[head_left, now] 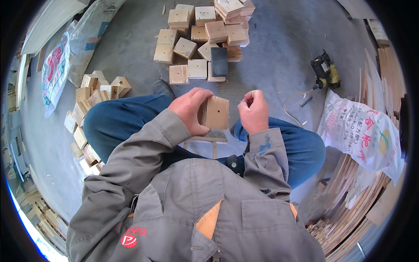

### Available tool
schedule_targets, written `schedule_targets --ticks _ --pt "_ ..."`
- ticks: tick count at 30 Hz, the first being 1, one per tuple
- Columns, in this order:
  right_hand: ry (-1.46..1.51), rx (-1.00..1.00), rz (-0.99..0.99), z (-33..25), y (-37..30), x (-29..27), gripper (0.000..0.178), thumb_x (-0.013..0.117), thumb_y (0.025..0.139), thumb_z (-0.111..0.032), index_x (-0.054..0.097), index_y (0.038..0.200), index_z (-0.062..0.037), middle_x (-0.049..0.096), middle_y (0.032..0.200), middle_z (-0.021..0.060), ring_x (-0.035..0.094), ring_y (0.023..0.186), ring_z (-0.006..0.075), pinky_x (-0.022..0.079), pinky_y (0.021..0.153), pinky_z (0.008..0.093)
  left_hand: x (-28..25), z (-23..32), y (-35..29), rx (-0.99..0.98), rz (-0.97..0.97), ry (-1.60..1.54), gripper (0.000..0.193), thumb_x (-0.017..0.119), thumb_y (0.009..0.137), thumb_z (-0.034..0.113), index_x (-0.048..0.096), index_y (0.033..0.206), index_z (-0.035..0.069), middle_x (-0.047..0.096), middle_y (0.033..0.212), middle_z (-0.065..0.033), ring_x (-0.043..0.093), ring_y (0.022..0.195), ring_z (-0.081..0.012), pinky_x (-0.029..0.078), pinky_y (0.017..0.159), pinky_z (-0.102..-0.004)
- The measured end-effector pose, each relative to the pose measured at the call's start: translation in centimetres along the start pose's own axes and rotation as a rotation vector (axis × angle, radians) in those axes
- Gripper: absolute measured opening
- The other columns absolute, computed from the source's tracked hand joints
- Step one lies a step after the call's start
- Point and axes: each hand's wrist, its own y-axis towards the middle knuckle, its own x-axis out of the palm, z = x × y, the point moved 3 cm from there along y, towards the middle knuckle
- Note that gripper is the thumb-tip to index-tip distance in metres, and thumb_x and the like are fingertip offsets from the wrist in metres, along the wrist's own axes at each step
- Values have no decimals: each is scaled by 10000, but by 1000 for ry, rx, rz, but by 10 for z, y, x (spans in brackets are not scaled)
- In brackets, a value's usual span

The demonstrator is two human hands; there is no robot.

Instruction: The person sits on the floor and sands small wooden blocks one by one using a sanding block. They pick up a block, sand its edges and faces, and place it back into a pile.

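Between my knees, my left hand point(190, 109) grips a square plywood block point(217, 112) by its left side, fingers over the top edge and thumb below. A small dark hole shows near the middle of the block's face. Just right of the block, apart from it, my right hand point(254, 111) is closed with thumb and index finger pinched together. Whatever sits in that pinch, if anything, is too small to make out. Under the block lies a flat wooden piece point(208, 137) between my legs.
Ahead is a pile of wooden blocks point(179, 18) with a dark rectangular object point(219, 62) on it. More blocks point(80, 112) lie by my left knee. A nail gun point(325, 70) with a hose rests at right, near a white sack point(364, 131) and stacked wood strips point(349, 205).
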Motion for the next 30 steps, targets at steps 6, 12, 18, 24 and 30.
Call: schedule_targets --ticks 6,12,18,24,30 --pt "87 37 44 0 5 -2 114 652 878 -19 614 980 14 679 877 161 674 789 272 538 734 372 -3 -4 2 -127 83 -107 882 916 576 185 531 1358 53 607 1266 -135 630 1133 -269 526 966 -385" --pt "271 96 29 3 8 1 265 720 937 -148 627 1108 33 699 952 123 672 854 180 546 757 331 -5 -12 8 -277 105 -299 955 927 578 223 497 1414 56 600 1294 -107 606 1160 -240 514 965 -393" --pt "756 456 -261 -19 -5 11 742 743 955 -371 427 1458 74 624 1247 188 652 1051 211 576 800 348 2 -22 11 -286 178 -434 1007 942 576 218 468 1450 59 601 1278 -107 604 1151 -235 527 957 -430" --pt "880 430 -405 -14 -7 24 707 787 915 -282 458 1428 76 608 1279 197 642 1125 257 579 881 366 2 -10 11 -160 186 -333 1030 934 575 199 446 1474 81 563 1344 -98 583 1189 -227 502 993 -416" --pt "889 416 -364 -16 -7 23 618 776 918 -208 488 1382 81 611 1287 177 635 1138 236 555 948 365 4 -5 10 -33 193 -223 1016 911 574 162 449 1477 102 562 1321 -96 575 1185 -229 490 998 -410"
